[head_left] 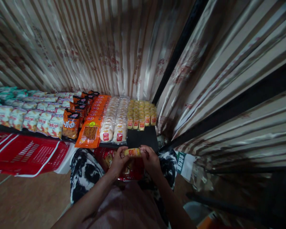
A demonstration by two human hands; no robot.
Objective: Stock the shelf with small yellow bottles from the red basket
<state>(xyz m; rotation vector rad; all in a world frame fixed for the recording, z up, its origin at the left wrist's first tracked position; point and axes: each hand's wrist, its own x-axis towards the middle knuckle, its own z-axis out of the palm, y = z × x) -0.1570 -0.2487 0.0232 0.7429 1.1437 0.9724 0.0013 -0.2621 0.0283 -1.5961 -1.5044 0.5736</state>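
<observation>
Between my two hands is a small yellow snack packet (132,152) with a red and orange label, held level above my lap. My left hand (119,160) pinches its left end, and my right hand (150,158) grips its right end. Beneath them, a red basket (139,171) sits between my knees with more yellow packets (109,160) in it, partly hidden by my left hand. Just beyond, rows of similar yellow packets (141,115) stand on the black shelf (143,139).
Left of the yellow rows lie clear-wrapped round white pastries (113,122), orange snack bags (91,127), black-and-orange bags (71,124) and white packets (32,119). A red crate (30,152) stands at lower left. Striped curtains (97,41) and dark poles (178,47) close in behind and to the right.
</observation>
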